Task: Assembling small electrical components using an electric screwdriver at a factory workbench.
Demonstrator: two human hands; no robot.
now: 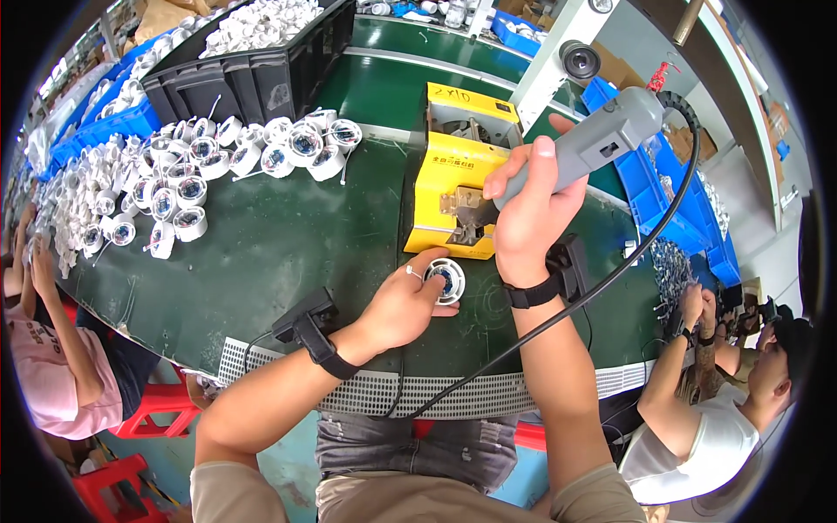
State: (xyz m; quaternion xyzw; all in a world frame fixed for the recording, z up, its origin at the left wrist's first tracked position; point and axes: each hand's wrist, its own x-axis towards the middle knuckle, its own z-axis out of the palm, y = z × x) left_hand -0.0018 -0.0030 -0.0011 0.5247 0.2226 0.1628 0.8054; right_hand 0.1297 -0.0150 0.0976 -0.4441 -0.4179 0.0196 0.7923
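Note:
My left hand (399, 303) is closed around a small round white housing (457, 291) with a dark centre, holding it on the green bench by the front of a yellow screw feeder (424, 196). Gripped in my right hand (534, 213) is a grey electric screwdriver (597, 144). The screwdriver slants down to the left, its lower end beside the metal outlet (465, 207) of the feeder. Whether the bit touches a screw there is too small to tell. A black cable (671, 209) runs from the screwdriver's top across my right forearm.
Several similar white housings (189, 224) lie piled at the left, beside a heap of white parts (78, 192). A black crate (248, 87) stands behind them. At right are blue bins (658, 213), a pile of small parts (671, 275) and a co-worker (706, 418). Another person (65, 366) works at left.

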